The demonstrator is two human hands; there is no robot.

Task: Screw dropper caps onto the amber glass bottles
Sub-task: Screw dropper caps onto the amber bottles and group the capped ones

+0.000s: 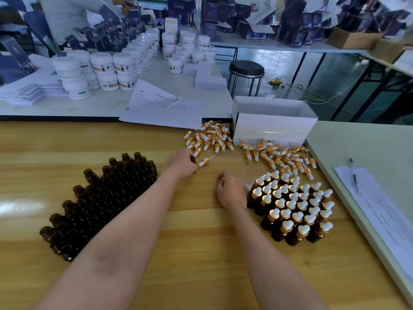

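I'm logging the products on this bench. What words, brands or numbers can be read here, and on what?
Nothing reads for certain.
White jars: label print blurred.
Form under the pen: table print too small.
White box: faint mark, illegible.
Dark cartons: print blurred.
Sheets at right: too small.
Amber bottles, dropper caps: no text shows.

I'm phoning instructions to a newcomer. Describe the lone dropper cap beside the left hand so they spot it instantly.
On the wooden table, find the white box with dropper caps heaped around it. Nearer you, right of the left hand, one cap lies alone, apart from the heap.
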